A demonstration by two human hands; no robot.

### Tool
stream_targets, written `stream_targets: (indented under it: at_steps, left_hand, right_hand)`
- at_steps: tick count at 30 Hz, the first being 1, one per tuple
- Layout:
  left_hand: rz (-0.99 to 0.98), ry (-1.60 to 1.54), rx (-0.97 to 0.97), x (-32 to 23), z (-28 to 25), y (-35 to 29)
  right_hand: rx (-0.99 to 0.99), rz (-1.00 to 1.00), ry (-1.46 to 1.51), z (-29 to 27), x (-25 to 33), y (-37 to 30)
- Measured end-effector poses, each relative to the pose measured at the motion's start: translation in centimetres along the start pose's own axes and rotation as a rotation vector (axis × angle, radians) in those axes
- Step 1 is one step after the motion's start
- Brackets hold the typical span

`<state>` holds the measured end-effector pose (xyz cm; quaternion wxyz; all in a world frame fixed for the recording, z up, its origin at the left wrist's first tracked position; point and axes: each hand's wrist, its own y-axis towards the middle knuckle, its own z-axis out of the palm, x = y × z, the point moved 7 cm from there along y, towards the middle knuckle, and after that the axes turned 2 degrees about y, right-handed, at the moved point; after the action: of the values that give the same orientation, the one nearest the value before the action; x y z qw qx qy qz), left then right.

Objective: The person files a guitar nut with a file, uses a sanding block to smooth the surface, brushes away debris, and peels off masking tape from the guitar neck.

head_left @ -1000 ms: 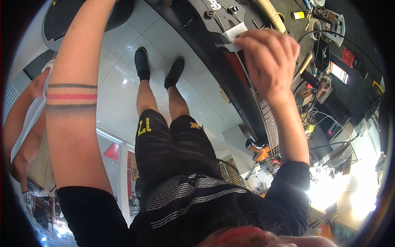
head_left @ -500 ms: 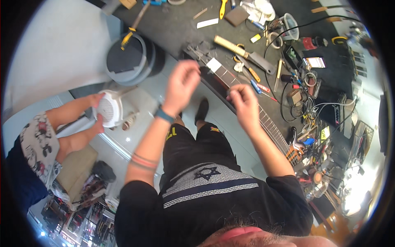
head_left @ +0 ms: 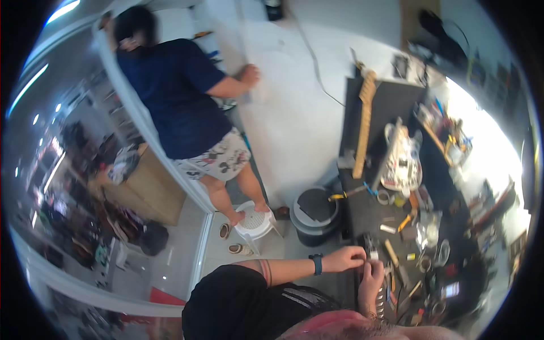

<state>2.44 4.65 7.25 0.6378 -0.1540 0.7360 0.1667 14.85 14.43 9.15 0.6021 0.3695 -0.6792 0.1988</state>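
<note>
A guitar neck (head_left: 380, 310) with metal frets lies along the near edge of the dark workbench. My left hand (head_left: 347, 259), a teal band on its wrist, reaches in from the left to the neck's far end. Its fingers are curled together. My right hand (head_left: 370, 283) is over the neck just nearer to me, its fingers bent up toward the left fingertips. Both hands look closed in a pinch, but blur and the small size hide whatever is between the fingers. Beside the hands is a wooden-handled tool with a wide blade (head_left: 404, 276).
Another person (head_left: 170, 96) stands barefoot on a white plastic stool (head_left: 255, 225) by the wall. A dark round bin (head_left: 313, 218) is left of the workbench (head_left: 362, 212). The bench bears a pale upright guitar neck (head_left: 365, 124), a guitar body (head_left: 402, 158) and scattered tools.
My view has swung up and left, bringing the whole person on the stool into sight. My two hands have come closer together over the neck's far end.
</note>
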Motion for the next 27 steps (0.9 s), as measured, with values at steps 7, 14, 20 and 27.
stream_targets:
  at_steps: [7,14,20,27]
  left_hand:
    - [0.156,0.228,-0.183,-5.4,-7.9,-6.8]
    - [0.027,0.229,-0.515,-0.8,-19.0,-20.1]
    - [-0.324,0.243,-0.768,11.5,-25.0,-36.7]
    - [-1.071,0.568,-0.975,28.7,-15.1,-62.7]
  right_hand:
    - [0.183,0.06,0.321,8.4,2.9,-0.4]
    - [0.584,0.051,0.302,23.1,5.3,-3.2]
    - [1.102,-0.156,0.087,33.4,15.1,-7.3]
    - [1.501,-1.59,0.655,31.4,46.0,-17.5]
